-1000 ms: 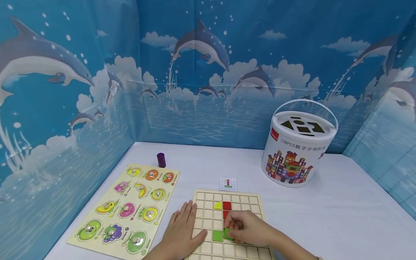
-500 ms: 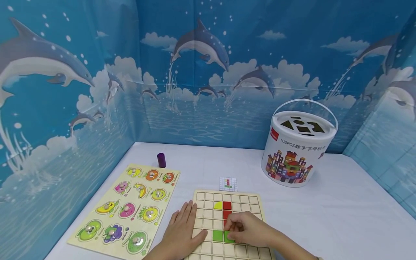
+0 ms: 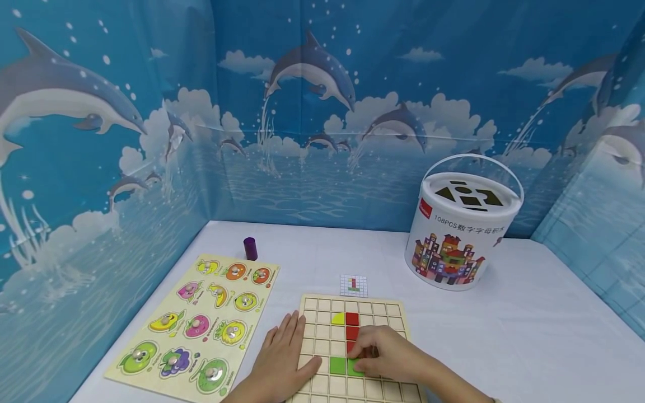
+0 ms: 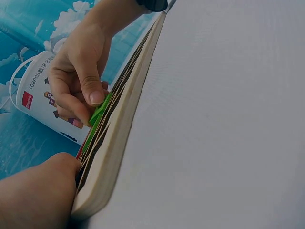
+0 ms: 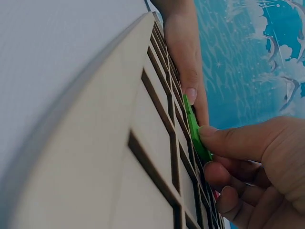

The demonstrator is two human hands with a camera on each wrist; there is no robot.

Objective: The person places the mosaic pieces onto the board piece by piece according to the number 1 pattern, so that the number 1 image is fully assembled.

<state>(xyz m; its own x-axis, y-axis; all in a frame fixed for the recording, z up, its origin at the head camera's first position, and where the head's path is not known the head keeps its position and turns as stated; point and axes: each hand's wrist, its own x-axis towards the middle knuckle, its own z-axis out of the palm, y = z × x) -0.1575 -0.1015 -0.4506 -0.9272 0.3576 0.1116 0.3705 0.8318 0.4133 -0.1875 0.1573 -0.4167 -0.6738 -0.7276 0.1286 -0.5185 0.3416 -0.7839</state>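
Wooden grid board [image 3: 322, 386] lies flat on the white table [image 3: 529, 336], near edge toward the person.

Left hand [image 3: 282, 358] rests flat, fingers spread and straight, along the board's left border, thumb tip over the edge by a seated green tile [image 3: 337, 365]. It steadies the frame and holds nothing.

Right hand [image 3: 385, 352] has fingers curled, pinching a second green tile [image 4: 99, 114]. This piece sits in the cell just right of the first, tilted, 1 edge still raised above the board surface per both wrist views. Thumb [image 5: 228, 140] presses on its edge.

Placed so far, by my count: 1 yellow piece [image 3: 337, 318], a short red column [image 3: 351, 324] partly hidden under the fingers, 1 green tile. Most cells remain bare. Judged early in the fill, with the current tile not yet seated.

Small pattern card [image 3: 354, 285] lies just beyond the board. Fruit peg puzzle [image 3: 196, 327] to the left, purple cylinder [image 3: 249, 248] behind it, white block bucket [image 3: 461, 235] well apart at right.
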